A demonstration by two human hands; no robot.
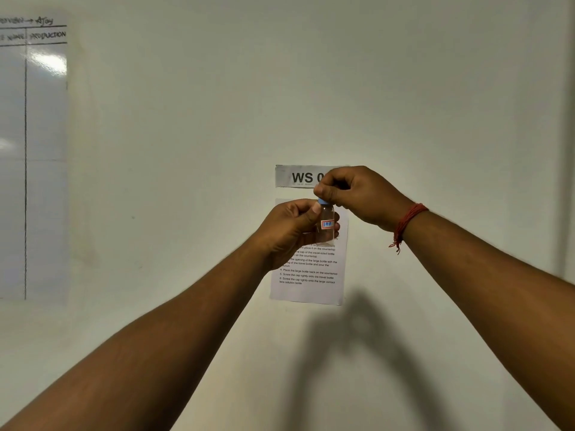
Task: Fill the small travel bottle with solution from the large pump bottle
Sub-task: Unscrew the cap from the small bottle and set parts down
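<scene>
Clear plastic is showing between our hands: we are holding the travel bottle upright, raised in front of the wall. Our left hand is curling round its body, thumb pressing near the neck. Our right hand, a red thread tied at its wrist, is pinching the blue cap from above. Behind the bottle, a printed sheet and a sign are hanging on the wall, with a whiteboard at far left.
</scene>
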